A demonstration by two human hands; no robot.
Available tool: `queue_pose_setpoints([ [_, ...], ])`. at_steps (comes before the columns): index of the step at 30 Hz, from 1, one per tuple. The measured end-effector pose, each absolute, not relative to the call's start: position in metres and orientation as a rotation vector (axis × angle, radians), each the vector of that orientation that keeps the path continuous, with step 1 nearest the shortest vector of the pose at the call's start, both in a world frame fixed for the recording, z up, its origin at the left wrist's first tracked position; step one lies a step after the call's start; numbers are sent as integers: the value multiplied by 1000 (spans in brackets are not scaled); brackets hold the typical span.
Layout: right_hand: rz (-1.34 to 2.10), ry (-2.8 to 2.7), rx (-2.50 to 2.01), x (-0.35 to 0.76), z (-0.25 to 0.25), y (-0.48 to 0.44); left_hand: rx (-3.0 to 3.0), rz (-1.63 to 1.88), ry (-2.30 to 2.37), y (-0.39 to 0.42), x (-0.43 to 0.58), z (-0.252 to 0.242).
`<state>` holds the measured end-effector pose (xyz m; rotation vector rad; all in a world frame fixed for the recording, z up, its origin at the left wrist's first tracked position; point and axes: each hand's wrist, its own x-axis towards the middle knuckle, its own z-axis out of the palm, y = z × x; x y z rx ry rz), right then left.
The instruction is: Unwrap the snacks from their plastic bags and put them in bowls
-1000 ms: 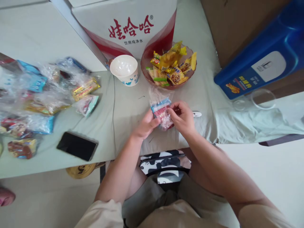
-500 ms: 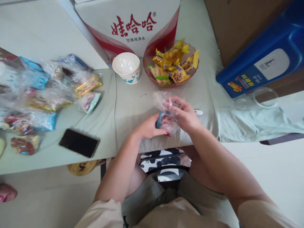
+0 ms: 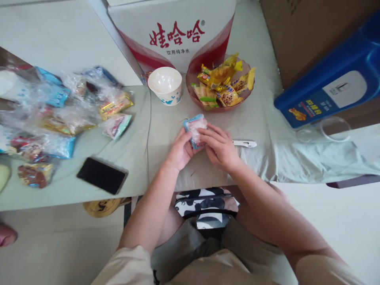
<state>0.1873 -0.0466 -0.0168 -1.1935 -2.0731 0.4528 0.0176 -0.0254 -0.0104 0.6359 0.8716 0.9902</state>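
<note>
Item: small packet, blue-edged, wrapped in crinkled clear film, held just above the cloth-covered table at the middle of its near edge, in front of the paper cup and the tinted bowl. Left hand: fingers curled under the packet's near-left side, thumb pressed on top, pinching it. Right hand: fingers laid flat over the packet's right half and pressed down on the film; thumb hidden, so whether it closes underneath cannot be told. Adjacent: bowl heaped with yellow wrapped snacks, some above the rim; white pen-shaped object just right of the right hand; black phone toward the near-left edge, one corner close to the drop; pile of bagged snacks along the left side; white carton with red characters at the back edge; blue container at the back-right corner. Hazards, as judged: the film looks slick and loose, so the packet could slide out between the hands and fall off the near edge onto the patterned bag on the lap; hard pressing by the right fingers could crush the contents; a forward elbow or wrist could tip the light cup or knock the heaped snacks; a leftward sweep of the left forearm could nudge the phone over.
</note>
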Motion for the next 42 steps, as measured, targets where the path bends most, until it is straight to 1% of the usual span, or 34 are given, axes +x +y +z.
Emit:
queue_pose_setpoints([
  [3,444,-2168,-1186,190,-11,-47,628,1016,905,-21,13,-11],
  [5,434,-2124,-1228,197,-9,-47,671,1069,984,-18,9,-13],
  [10,343,-1996,-1670,221,-14,-50,718,1244,1061,-9,-6,-16],
  [14,374,-2038,-1811,227,-19,-53,723,1274,1073,-8,-12,-15],
  [17,474,-1964,-1721,223,-17,-52,787,1243,1097,-10,-6,-16],
  [22,891,-1722,-1465,209,-14,-49,854,1183,1117,-15,8,-20],
  [25,1010,-1640,-1444,204,-14,-50,919,1156,1111,-17,12,-23],
  [32,1109,-1558,-1424,201,-16,-49,1157,1055,1035,-21,12,-33],
  [35,1089,-1569,-1438,200,-16,-48,1166,1049,994,-23,15,-34],
  [42,1067,-1683,-1570,205,-15,-49,889,1384,1002,-16,5,-13],
])
